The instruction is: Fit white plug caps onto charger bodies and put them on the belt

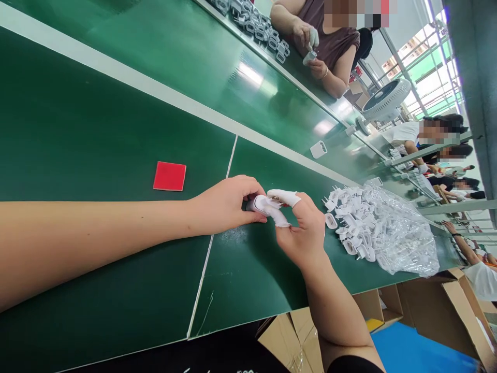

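My left hand (240, 202) comes in from the left over the green table and pinches a small white plastic part (258, 203) between thumb and fingers. Opposite it, my right hand (298, 217), with white covers on thumb and forefinger, closes on the same part from the right. The fingers hide much of the part. Right of my right hand lies a pile of white plug pieces (355, 220), partly under a clear plastic bag (407, 233).
A red square (170, 176) lies left on the green table (97, 134). One white housing (319, 149) stands beyond the pale strip. Across the table a person (330, 41) handles a part near more pieces (256, 26). A fan (386, 98) and cardboard boxes (435, 305) are at right.
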Action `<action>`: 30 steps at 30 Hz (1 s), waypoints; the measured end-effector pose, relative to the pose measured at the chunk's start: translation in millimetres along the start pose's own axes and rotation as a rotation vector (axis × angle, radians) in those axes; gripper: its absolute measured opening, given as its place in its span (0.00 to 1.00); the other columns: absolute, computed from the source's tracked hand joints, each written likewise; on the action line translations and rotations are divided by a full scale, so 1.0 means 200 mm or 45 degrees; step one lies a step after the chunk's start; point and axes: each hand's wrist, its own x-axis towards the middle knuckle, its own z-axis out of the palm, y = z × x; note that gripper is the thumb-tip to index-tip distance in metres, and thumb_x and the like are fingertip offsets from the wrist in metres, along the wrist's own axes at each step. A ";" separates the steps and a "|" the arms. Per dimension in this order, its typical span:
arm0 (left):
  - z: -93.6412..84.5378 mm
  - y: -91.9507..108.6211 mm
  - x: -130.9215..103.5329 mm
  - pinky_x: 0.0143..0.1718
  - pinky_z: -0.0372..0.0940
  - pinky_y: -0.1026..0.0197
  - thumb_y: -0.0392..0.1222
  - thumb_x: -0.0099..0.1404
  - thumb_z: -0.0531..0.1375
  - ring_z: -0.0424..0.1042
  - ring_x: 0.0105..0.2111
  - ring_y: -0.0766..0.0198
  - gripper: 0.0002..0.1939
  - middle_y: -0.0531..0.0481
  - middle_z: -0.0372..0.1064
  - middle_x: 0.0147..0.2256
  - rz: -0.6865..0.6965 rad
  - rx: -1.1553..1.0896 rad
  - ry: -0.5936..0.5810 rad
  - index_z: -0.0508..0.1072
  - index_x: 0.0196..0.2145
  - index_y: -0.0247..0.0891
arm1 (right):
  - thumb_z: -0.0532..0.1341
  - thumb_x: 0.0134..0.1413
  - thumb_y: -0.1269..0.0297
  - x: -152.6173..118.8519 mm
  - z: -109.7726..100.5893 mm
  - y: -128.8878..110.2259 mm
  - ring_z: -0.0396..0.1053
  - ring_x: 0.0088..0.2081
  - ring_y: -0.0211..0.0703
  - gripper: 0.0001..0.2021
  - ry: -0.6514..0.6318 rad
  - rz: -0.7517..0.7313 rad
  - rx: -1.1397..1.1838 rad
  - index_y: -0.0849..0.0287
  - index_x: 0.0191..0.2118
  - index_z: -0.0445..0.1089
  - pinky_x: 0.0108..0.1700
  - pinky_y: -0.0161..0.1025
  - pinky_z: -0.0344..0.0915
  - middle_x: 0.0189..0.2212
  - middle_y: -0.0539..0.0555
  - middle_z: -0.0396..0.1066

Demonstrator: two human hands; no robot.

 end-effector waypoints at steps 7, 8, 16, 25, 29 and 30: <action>0.01 0.00 0.00 0.35 0.63 0.55 0.62 0.54 0.65 0.69 0.36 0.53 0.20 0.49 0.70 0.36 -0.003 -0.010 0.017 0.74 0.33 0.42 | 0.59 0.59 0.73 0.01 0.02 -0.03 0.73 0.35 0.47 0.11 -0.008 -0.023 -0.234 0.54 0.44 0.76 0.34 0.42 0.69 0.34 0.55 0.78; 0.01 0.00 0.00 0.35 0.63 0.55 0.61 0.54 0.65 0.69 0.36 0.54 0.20 0.49 0.70 0.35 -0.001 -0.015 0.018 0.74 0.33 0.42 | 0.60 0.59 0.74 0.01 0.02 -0.04 0.73 0.34 0.47 0.11 0.000 -0.030 -0.258 0.55 0.43 0.76 0.33 0.42 0.68 0.33 0.56 0.78; 0.02 0.00 0.00 0.36 0.63 0.55 0.58 0.53 0.65 0.69 0.36 0.53 0.18 0.49 0.70 0.34 0.016 0.002 0.067 0.73 0.32 0.41 | 0.60 0.54 0.72 0.01 0.04 -0.03 0.75 0.34 0.45 0.09 -0.005 0.089 -0.194 0.54 0.39 0.74 0.33 0.40 0.67 0.33 0.53 0.79; 0.04 0.03 -0.03 0.43 0.68 0.49 0.60 0.59 0.62 0.72 0.40 0.49 0.20 0.47 0.73 0.37 0.046 0.112 0.018 0.77 0.40 0.43 | 0.63 0.53 0.69 -0.07 0.13 0.00 0.77 0.39 0.48 0.16 0.075 0.377 0.108 0.51 0.48 0.77 0.42 0.43 0.72 0.38 0.54 0.81; -0.06 0.05 0.04 0.43 0.69 0.48 0.62 0.59 0.64 0.74 0.38 0.49 0.22 0.47 0.76 0.39 -0.038 0.186 -0.009 0.77 0.40 0.43 | 0.69 0.54 0.61 -0.02 0.00 0.07 0.77 0.44 0.45 0.25 -0.041 0.591 0.450 0.49 0.58 0.70 0.47 0.43 0.73 0.47 0.52 0.80; -0.11 0.05 0.08 0.44 0.70 0.49 0.62 0.58 0.64 0.75 0.39 0.49 0.23 0.47 0.77 0.40 -0.059 0.192 0.030 0.77 0.42 0.42 | 0.70 0.53 0.62 -0.01 -0.06 0.10 0.77 0.46 0.46 0.23 -0.090 0.633 0.389 0.50 0.55 0.72 0.49 0.44 0.72 0.47 0.52 0.79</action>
